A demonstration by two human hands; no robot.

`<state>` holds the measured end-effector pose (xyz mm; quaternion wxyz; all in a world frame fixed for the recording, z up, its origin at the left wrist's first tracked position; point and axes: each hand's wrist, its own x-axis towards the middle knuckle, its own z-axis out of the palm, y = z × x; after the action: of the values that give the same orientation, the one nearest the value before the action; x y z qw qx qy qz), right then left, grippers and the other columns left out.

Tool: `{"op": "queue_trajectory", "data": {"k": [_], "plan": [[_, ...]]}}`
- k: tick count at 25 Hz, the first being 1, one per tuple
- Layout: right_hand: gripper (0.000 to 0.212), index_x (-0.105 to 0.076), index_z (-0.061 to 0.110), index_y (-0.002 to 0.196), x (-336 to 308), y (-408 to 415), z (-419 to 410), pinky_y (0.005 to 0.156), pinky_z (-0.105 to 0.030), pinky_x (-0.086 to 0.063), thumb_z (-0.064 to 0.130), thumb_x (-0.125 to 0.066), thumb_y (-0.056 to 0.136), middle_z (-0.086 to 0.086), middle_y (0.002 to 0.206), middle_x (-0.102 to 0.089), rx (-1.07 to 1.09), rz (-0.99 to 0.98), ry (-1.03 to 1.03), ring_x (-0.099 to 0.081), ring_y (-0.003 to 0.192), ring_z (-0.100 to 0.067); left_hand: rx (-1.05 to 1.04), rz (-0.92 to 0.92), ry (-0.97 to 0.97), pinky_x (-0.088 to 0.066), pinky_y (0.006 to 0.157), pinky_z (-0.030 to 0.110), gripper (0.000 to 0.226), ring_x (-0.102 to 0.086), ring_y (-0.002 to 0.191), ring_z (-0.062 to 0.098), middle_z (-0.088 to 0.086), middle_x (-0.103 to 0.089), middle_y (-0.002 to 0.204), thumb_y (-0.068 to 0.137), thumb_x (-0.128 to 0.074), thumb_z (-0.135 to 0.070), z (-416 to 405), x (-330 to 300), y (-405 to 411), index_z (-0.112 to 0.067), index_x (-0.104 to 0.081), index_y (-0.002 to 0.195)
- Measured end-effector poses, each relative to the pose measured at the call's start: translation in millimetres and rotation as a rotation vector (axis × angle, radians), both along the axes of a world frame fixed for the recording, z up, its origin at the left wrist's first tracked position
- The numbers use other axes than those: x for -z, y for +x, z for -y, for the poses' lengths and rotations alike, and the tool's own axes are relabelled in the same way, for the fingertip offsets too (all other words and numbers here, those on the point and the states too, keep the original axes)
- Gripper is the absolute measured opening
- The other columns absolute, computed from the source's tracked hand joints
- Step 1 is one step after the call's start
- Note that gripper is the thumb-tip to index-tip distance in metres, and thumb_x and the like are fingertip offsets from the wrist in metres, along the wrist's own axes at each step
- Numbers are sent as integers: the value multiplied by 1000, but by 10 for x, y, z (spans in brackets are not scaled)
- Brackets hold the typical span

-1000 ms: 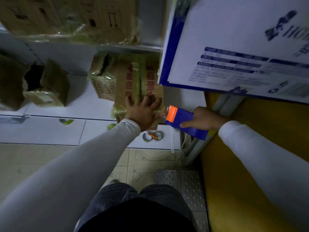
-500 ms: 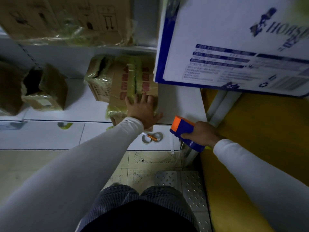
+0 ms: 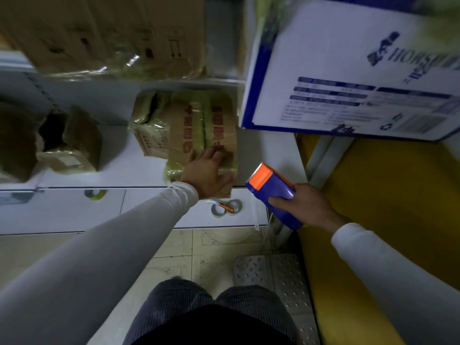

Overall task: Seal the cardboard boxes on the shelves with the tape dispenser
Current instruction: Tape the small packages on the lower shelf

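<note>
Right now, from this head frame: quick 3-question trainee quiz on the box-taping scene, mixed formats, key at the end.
1. True or false: the tape dispenser is touching the box with red print.
2. Multiple choice: the left hand is A) resting flat on the box with red print, B) holding a tape roll, C) hanging free.
3. Fill in: the serrated orange end of the tape dispenser points toward the ____ shelves.

Key:
1. False. The right hand grips it clear of the box, to its right.
2. A.
3. White. The two tape rolls lie on the lower shelf, below the left hand.
</note>
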<state>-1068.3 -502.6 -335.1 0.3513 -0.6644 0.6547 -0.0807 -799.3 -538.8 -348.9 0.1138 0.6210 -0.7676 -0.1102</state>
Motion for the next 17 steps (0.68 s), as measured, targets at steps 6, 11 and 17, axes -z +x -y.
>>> {"op": "queue_trajectory", "data": {"k": [6, 11, 17], "plan": [[45, -63, 29, 95, -175, 549, -308, 58, -10, -40, 65, -65, 68, 24, 76, -67, 98, 206, -52, -64, 72, 8, -78, -280, -193, -45, 90, 41, 45, -56, 105, 35, 15, -60, 117, 92, -43, -44, -76, 33, 1148, -8, -59, 116], [43, -64, 24, 106, -139, 1103, -520, 82, -34, -53, 50, -74, 73, 7, 96, -69, 238, 240, -36, -66, 94, -17, -78, -27, -63, -36, 107, 45, 53, -44, 128, 36, 16, -43, 144, 91, -59, -26, 322, 262, 2051, -8, -44, 139], [39, -63, 26, 107, -90, 1664, -566, 77, -26, -48, 46, -77, 76, 6, 95, -65, 328, 213, -131, -63, 86, -14, 60, 95, -175, -33, 106, 50, 60, -40, 126, 39, 16, -40, 143, 85, -65, -24, 989, 283, 2190, -13, -41, 139]]}}
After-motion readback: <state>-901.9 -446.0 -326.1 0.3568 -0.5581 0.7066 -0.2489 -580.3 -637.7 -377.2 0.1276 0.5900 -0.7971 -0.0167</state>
